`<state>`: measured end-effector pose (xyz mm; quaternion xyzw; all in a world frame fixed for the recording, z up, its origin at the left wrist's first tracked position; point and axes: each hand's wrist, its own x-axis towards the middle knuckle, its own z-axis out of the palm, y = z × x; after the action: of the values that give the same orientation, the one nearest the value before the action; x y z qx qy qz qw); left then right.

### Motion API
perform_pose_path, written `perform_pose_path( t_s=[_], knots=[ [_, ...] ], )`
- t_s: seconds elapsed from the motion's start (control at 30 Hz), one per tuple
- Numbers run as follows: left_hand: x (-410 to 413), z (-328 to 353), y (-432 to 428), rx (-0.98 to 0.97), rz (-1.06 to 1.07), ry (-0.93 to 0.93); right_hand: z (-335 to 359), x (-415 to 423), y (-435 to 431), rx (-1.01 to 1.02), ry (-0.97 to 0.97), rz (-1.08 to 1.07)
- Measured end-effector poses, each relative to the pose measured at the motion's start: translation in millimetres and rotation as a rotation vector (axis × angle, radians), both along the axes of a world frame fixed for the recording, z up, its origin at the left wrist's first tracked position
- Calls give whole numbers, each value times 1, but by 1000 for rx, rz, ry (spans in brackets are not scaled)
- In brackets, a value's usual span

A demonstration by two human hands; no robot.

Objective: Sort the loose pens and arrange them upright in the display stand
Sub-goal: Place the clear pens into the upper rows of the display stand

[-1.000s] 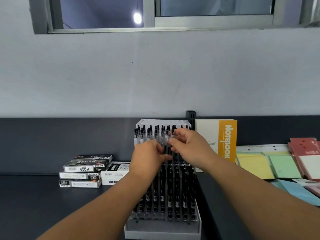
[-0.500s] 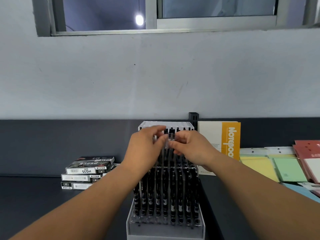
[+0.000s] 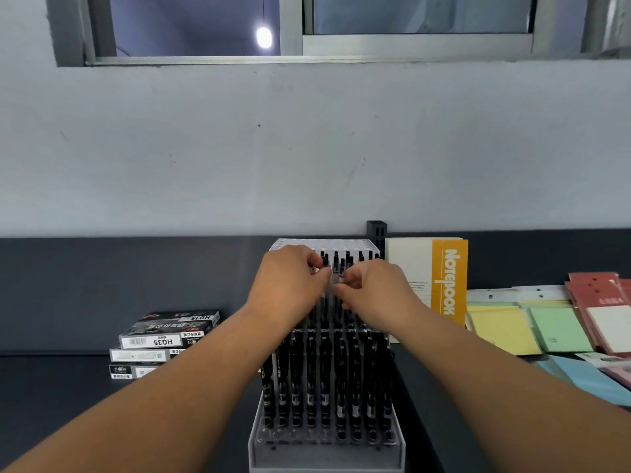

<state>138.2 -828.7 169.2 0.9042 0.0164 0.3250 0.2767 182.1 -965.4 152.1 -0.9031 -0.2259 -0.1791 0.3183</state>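
Your left hand [image 3: 290,285] and right hand [image 3: 374,291] sit close together, both pinching one pen [image 3: 336,273] above the far rows of the display stand [image 3: 324,454]. You are slotting it in. Next, I think, find a free hole and push it straight down.

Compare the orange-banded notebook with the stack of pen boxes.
The notebook stands upright, right of the display stand; the stack of pen boxes lies flat to its left. The notebook is cream and orange; the boxes are black and white. Both carry printed text.
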Motion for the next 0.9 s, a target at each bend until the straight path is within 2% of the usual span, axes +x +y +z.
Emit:
perform_pose_path(
  t_s=[0.17, 0.33, 0.47, 0.57, 0.77, 0.9],
  knots=[
    [3, 11, 6, -83, -58, 99, -1, -3, 3, 32, 50, -8],
    [5, 13, -2, 103, -22, 132, -5, -2, 2, 141, 78, 2],
    [5, 6, 6, 53, -73, 81, -11, 1, 0, 213, 83, 29],
    [2, 7, 15, -20, -108, 27, -11, 2, -1, 229, 76, 24],
    [5, 10, 25, 72, -49, 77, -9, 0, 1, 224, 29, -4],
    [6, 10, 26, 52, -42, 90, -9, 1, 3, 189, -5, -30]
  ],
)
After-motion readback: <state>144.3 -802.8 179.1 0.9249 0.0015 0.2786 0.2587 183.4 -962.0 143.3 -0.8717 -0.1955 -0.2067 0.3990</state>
